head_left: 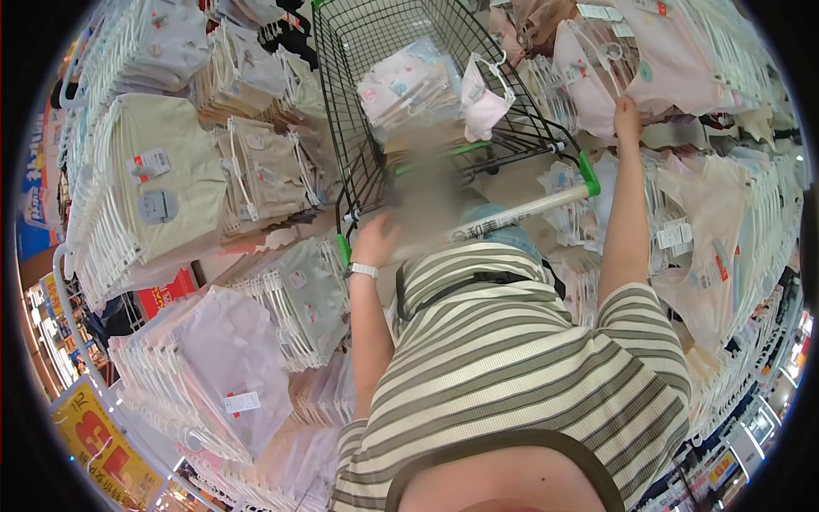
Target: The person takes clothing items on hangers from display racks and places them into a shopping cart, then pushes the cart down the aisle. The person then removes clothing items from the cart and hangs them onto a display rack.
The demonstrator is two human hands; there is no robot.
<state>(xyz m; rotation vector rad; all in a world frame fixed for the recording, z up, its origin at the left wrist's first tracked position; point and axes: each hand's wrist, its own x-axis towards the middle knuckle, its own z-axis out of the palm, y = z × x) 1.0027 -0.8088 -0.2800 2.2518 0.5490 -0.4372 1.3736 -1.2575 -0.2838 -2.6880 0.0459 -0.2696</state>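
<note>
Left rack: cream clothes (162, 200) hang in a tight row, with lavender clothes (235, 363) below them (a yellow sign (107, 448) juts in at the bottom corner).
Left hand (374, 242): at the left end of the cart's handle (529, 206), a white watch (363, 270) on the wrist. A blur hides much of the fingers, so I can't tell whether they wrap the bar or just rest. A firm hold would, I'd say, keep the cart from rolling.
Cart (589, 175): between the racks, printed clothes (405, 81) stacked inside, a pink piece (486, 107) on a white hanger beside them.
Right hand (627, 119): raised, arm nearly straight, fingers meeting the lower edge of the pink tops; whether they pinch the cloth or only touch it, I can't tell.
Pink tops (590, 94): hanging on the right rack. The cloth looks thin, so a light hold at the hem beats tugging, which could snag neighbouring hangers.
Right rack: peach clothes (712, 222) crowd near the forearm; best keep the elbow off them.
</note>
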